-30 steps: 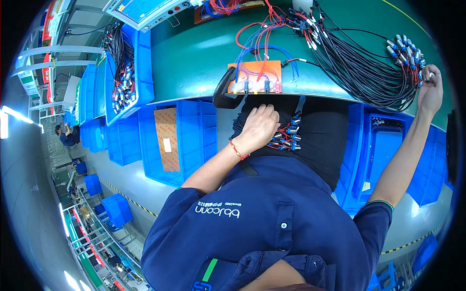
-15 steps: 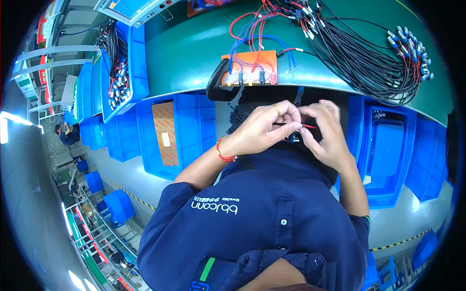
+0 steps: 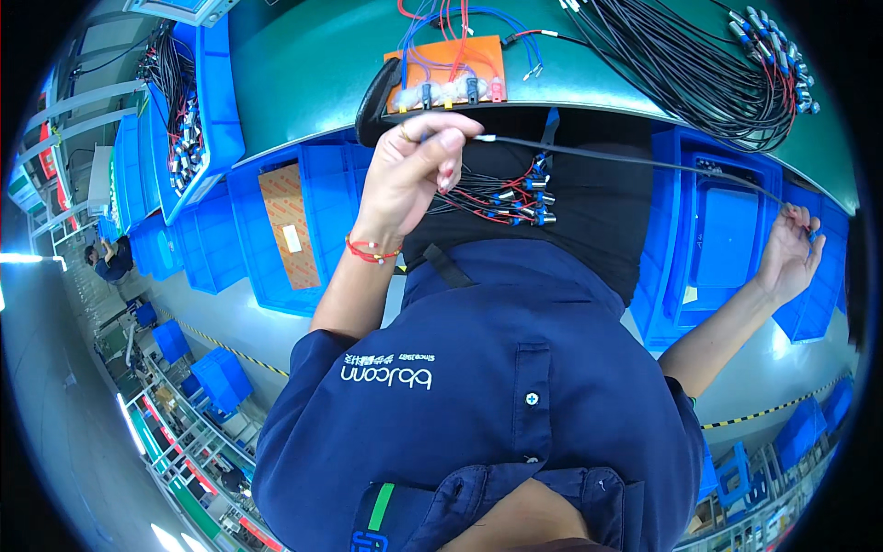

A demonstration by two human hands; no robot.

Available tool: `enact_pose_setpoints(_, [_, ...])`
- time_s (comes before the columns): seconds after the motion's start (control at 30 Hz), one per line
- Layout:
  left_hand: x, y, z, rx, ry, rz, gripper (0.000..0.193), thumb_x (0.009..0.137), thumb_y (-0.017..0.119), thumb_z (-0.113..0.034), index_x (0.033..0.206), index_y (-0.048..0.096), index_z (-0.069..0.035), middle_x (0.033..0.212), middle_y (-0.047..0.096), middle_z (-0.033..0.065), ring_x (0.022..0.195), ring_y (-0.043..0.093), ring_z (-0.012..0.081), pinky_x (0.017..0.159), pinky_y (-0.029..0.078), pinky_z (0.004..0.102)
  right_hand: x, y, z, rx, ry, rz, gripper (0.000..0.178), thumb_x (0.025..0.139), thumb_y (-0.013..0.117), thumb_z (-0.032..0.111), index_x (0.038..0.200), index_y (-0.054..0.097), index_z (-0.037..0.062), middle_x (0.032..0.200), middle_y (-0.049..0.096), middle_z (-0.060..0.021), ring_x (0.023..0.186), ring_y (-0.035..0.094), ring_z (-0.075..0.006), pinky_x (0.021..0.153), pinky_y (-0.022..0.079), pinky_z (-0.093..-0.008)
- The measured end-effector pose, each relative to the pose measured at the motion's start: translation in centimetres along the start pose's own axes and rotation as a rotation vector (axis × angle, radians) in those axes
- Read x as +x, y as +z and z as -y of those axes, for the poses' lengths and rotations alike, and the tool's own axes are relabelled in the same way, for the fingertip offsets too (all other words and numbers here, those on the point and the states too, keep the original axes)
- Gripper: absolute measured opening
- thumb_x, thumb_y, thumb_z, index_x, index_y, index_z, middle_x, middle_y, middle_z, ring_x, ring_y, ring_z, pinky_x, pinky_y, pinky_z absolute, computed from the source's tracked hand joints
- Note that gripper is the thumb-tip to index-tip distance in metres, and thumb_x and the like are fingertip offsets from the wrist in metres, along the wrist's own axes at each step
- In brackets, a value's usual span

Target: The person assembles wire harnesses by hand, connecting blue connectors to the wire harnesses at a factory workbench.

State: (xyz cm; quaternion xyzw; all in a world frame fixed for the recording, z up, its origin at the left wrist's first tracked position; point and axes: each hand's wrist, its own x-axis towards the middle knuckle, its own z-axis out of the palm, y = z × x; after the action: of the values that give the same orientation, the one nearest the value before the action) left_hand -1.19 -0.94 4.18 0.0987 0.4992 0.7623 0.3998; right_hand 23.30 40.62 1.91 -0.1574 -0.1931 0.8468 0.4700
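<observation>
A thin black cable is stretched between my two hands, sloping down to the right. My left hand pinches its end, close to a white sleeve, just below the bench edge. Far out to the right, my right hand has its fingers curled round the other end, with a small blue part showing at the fingertips. On my lap lie several cables with metal-and-blue connectors and red and black wires. An orange board with clipped red and blue leads sits at the bench edge above my left hand.
A large bundle of black cables lies on the green bench at the right. Beside the board is a black curved object. Blue bins stand left, one holding cables, and another blue bin stands below my right forearm.
My hands, close together over my lap before, have moved wide apart, drawing the cable out between them. The view has shifted, and the connectors on my lap now show.
</observation>
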Motion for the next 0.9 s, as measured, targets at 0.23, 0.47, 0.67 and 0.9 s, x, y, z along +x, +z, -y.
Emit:
enact_pose_setpoints(0.23, [0.4,1.6,1.9,-0.359,-0.015,-0.015,0.034,0.095,0.052,-0.010,0.126,0.049,0.002,0.092,0.058,0.0074,0.080,0.057,0.0137,0.069,0.047,0.0243,0.8,-4.6,1.9,0.071,0.212,0.118,0.015,0.084,0.051,0.007,0.093,0.042,-0.0010,0.072,0.032,-0.0050,0.066,0.030,-0.0161,0.060,0.028,-0.0315])
enact_pose_setpoints(0.47, [1.1,2.2,2.9,-0.166,-0.016,-0.005,0.029,0.096,0.052,-0.014,0.119,0.054,0.003,0.097,0.058,0.0054,0.072,0.051,0.0076,0.055,0.043,0.0200,0.1,-3.3,0.2,-0.062,0.201,0.220,0.016,0.063,0.051,0.014,0.073,0.043,0.0040,0.067,0.029,-0.0043,0.063,0.027,-0.0161,0.056,0.023,-0.0299])
enact_pose_setpoints(0.67, [1.5,2.8,3.8,-0.193,-0.021,-0.044,0.029,0.099,0.048,-0.021,0.114,0.055,0.003,0.087,0.053,0.0028,0.058,0.045,0.0042,0.045,0.036,0.0162,-0.3,-1.2,-2.4,-0.167,0.181,0.184,0.015,0.061,0.052,0.014,0.066,0.040,0.0080,0.067,0.030,-0.0036,0.067,0.026,-0.0165,0.064,0.025,-0.0305])
enact_pose_setpoints(0.9, [1.9,3.0,4.3,-0.093,0.000,-0.103,0.031,0.100,0.046,-0.025,0.110,0.057,0.002,0.076,0.050,-0.0016,0.056,0.041,0.0022,0.047,0.034,0.0173,-0.5,0.1,-3.5,-0.234,0.196,0.211,0.014,0.064,0.052,0.014,0.069,0.039,0.0084,0.066,0.031,-0.0032,0.068,0.027,-0.0163,0.067,0.025,-0.0304])
